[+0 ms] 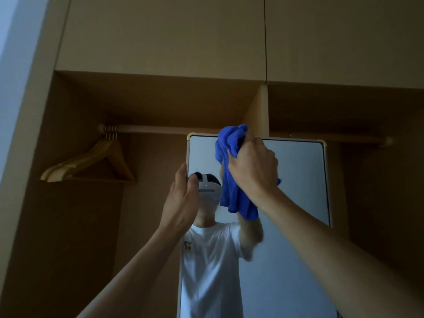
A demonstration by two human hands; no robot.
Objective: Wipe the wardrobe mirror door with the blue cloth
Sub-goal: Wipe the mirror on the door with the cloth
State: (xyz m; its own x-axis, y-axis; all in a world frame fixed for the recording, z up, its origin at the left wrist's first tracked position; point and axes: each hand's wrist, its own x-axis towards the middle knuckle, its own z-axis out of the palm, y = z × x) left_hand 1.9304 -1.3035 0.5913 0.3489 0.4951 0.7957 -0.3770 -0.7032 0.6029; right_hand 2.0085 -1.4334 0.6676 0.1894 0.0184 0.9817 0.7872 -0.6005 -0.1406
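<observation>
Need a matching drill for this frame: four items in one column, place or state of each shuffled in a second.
Column A
1. blue cloth
2. left hand
3. right hand
4. wooden hangers

Column B
a. hang on the rail, upper left
b. grips the left edge of the mirror door
c. bunched near the mirror door's top edge
d. grips the blue cloth

Pairs: 1-c; 2-b; 3-d; 4-a
</observation>
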